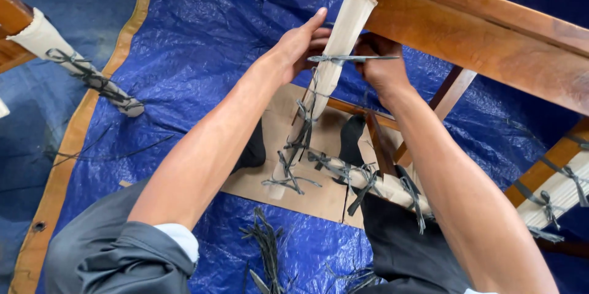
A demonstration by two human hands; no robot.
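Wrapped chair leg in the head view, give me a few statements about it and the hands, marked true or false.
1. Both hands grip the wrapped leg. True: left hand, right hand.
2. The tarp is green. False: it is blue.
3. Dark ties bind the wrapping. True.
4. The cardboard lies on bare concrete. False: it lies on the tarp.
5. The right hand is empty. False: it holds a thin dark strip across the leg.

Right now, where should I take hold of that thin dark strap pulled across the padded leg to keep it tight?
Grip the dark strap at its free ends, one either side of the padded leg. It lies flat and crosswise on the wrap, so its middle is probably hard to pinch. The left hand comes from the left, the right hand from the right.
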